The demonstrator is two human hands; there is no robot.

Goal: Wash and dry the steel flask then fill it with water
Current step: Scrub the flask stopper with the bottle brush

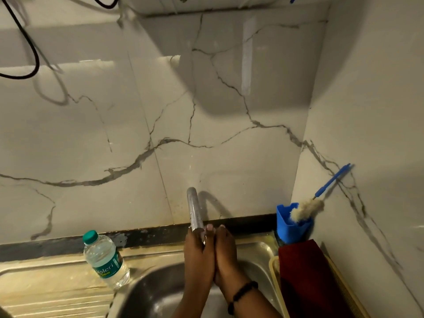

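Left hand (199, 258), right hand (226, 253) pressed flat together (under tap (195, 211)).

Counter: we see a steel sink unit (57, 292) with a ribbed drainboard on the left.
On drainboard: our clear water bottle (106, 260), green cap, upright.
Right edge: a yellow basket (276, 285), a blue holder (291, 226) behind it.

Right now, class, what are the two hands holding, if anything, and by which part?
Nothing. The left hand and right hand are pressed palm to palm under the tap, over the sink.
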